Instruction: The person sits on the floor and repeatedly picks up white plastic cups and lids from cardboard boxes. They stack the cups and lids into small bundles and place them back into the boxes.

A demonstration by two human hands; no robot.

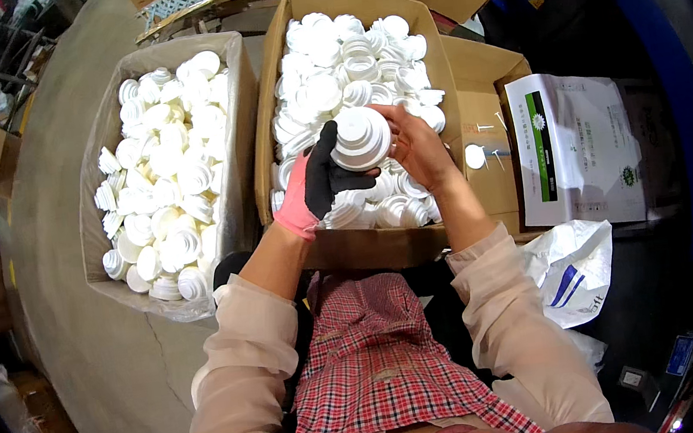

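Head cam here: a white stepped disc (pixel 361 138) is held up in both hands, over the middle cardboard box (pixel 385 245) full of similar white pieces (pixel 384 63). Left hand (pixel 314 179), in a pink-and-black glove, has it clamped between thumb and fingers. Right hand (pixel 420 148) is bare, fingers curled at the disc's upper right edge; can't tell if it's really gripping or just steadying. Looks like hard plastic to me, so probably light, stiff and kinda slick on bare skin. Wouldn't call it fragile, though the thin rims might chip or scuff. I'd hold it by the outer rim, opposite sides, no big squeeze.
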